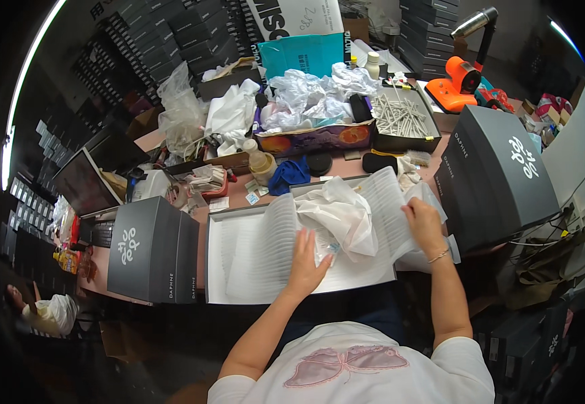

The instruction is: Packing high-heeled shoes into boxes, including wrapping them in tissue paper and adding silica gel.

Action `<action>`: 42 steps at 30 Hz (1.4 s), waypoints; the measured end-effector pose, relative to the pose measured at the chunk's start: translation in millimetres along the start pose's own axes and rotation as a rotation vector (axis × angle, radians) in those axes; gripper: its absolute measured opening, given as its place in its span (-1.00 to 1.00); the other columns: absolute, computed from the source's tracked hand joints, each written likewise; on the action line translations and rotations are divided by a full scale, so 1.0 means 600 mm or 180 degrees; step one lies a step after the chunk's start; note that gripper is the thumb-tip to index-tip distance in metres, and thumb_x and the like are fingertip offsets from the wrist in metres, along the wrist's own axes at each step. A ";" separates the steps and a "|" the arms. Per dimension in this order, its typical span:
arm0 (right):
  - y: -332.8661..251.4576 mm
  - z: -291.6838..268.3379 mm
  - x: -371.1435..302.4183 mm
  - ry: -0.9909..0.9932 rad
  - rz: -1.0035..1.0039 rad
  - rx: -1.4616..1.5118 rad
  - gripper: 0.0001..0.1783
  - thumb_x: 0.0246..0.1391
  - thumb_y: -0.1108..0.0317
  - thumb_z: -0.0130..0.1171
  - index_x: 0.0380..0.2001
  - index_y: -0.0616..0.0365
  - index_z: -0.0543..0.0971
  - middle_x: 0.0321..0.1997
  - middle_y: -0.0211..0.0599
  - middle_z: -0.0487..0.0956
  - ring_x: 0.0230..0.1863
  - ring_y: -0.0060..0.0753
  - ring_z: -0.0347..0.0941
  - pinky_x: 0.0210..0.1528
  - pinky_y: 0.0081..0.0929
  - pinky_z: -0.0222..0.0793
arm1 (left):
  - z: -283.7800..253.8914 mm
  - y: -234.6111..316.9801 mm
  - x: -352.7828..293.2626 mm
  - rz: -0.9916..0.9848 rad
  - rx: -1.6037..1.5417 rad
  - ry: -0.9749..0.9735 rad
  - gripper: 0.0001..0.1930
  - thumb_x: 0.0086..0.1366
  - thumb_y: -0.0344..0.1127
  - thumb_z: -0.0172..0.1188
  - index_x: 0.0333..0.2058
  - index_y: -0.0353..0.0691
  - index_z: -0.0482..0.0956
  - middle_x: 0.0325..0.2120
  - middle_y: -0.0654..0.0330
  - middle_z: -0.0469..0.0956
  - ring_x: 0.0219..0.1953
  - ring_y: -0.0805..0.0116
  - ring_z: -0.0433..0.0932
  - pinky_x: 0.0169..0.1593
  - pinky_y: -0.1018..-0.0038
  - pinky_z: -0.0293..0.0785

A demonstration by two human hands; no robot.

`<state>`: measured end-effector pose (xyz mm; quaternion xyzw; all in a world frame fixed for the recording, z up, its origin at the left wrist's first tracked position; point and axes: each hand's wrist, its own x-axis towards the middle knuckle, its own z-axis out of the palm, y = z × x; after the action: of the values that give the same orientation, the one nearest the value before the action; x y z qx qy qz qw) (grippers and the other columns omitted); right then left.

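An open shoebox lies flat in front of me, lined with ribbed white foam sheet. Crumpled white tissue paper sits on the foam in its right half, and whatever the tissue may cover is hidden. My left hand rests at the tissue's lower left edge, fingers stretched out and holding nothing. At the box's right side my right hand pinches the raised edge of the foam sheet. A small printed tag shows beside my left fingertips.
Dark grey shoeboxes stand at the left, and more shoeboxes at the right. Behind lie a blue cloth, a carton of crumpled paper, a tray of white sticks and an orange device. A person is far left.
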<state>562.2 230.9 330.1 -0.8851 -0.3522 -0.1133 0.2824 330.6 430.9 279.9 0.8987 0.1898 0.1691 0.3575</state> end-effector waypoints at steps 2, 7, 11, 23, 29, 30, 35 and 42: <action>0.000 -0.058 0.013 0.0225 0.0068 -0.0226 -0.77 0.10 0.26 0.19 -0.50 0.19 0.49 -0.50 -0.07 0.55 -0.44 0.08 0.51 -0.41 -0.11 0.39 | -0.005 -0.001 -0.003 0.0341 0.0847 -0.0648 -0.30 0.21 -0.13 0.23 0.21 -0.42 0.23 0.28 -0.29 0.04 0.36 -0.17 -0.01 0.35 0.03 -0.08; 0.037 -0.125 0.017 0.0322 0.0068 -0.0698 -0.79 0.11 0.24 0.18 -0.44 0.15 0.49 -0.48 -0.11 0.55 -0.45 0.05 0.50 -0.43 -0.12 0.38 | 0.015 0.014 0.012 0.0525 0.1685 -0.1168 -0.35 0.17 -0.08 0.25 0.09 -0.47 0.34 0.18 -0.26 0.23 0.30 -0.18 0.10 0.32 -0.06 -0.07; 0.022 -0.115 -0.010 0.0257 0.0083 -0.1139 -0.71 0.04 0.32 0.22 -0.17 0.16 0.49 -0.20 -0.14 0.55 -0.15 -0.04 0.48 -0.14 -0.16 0.37 | 0.030 0.005 0.018 0.0569 0.1658 -0.1515 -0.35 0.20 -0.07 0.22 0.10 -0.48 0.33 0.16 -0.28 0.26 0.29 -0.17 0.14 0.32 -0.07 -0.07; -0.121 -0.020 -0.067 -0.0551 -0.0755 -0.0177 -0.34 -0.01 0.29 0.27 0.14 0.35 0.32 0.18 0.18 0.34 0.24 0.12 0.24 0.31 -0.16 0.10 | 0.012 -0.133 0.037 -0.1261 -0.0333 0.0167 -0.43 0.18 -0.32 0.11 0.12 -0.53 0.29 -0.13 -0.35 0.51 -0.07 -0.28 0.50 0.06 0.21 0.39; -0.104 -0.029 -0.038 -0.0996 0.0104 -0.0891 -0.18 0.17 -0.12 0.03 0.26 0.33 0.21 0.27 0.21 0.26 0.36 0.11 0.10 0.42 -0.21 -0.16 | 0.002 -0.183 -0.002 -0.1808 -0.1970 0.0522 -0.65 0.16 -0.40 0.05 -0.12 -0.51 0.51 -0.23 -0.06 0.60 -0.21 0.22 0.56 -0.09 0.40 0.42; -0.086 -0.008 -0.041 -0.1233 0.0246 0.0010 -0.14 0.18 -0.19 -0.04 0.29 0.32 0.16 0.31 0.19 0.21 0.38 0.07 0.06 0.43 -0.24 -0.17 | -0.005 -0.184 -0.014 -0.1867 -0.2233 0.0533 -0.66 0.17 -0.40 0.05 -0.11 -0.50 0.52 -0.24 -0.01 0.59 -0.22 0.28 0.55 -0.10 0.42 0.42; -0.080 0.076 -0.051 -0.1418 0.1269 0.4034 -0.02 0.20 -0.36 -0.22 0.39 0.19 -0.06 0.43 -0.07 0.06 0.42 -0.23 -0.01 0.40 -0.42 -0.07 | -0.117 -0.083 -0.008 -0.1455 -0.2621 0.0381 -0.65 0.26 -0.30 0.09 -0.05 -0.42 0.49 -0.24 0.07 0.58 -0.22 0.35 0.55 -0.11 0.45 0.46; 0.036 0.254 -0.071 -0.2286 0.1938 0.5143 -0.24 0.24 -0.14 -0.05 0.30 0.17 0.19 0.27 -0.18 0.33 0.18 -0.35 0.32 0.11 -0.41 0.31 | -0.133 -0.081 -0.011 -0.1103 -0.3893 -0.0080 -0.22 0.32 0.27 -0.06 0.24 -0.31 0.19 0.09 0.02 0.41 0.08 0.19 0.47 0.08 0.28 0.47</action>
<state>546.7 282.4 180.0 -0.4566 -0.1433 0.5249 0.7039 278.9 506.6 299.2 0.4903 0.1974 0.1761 0.8305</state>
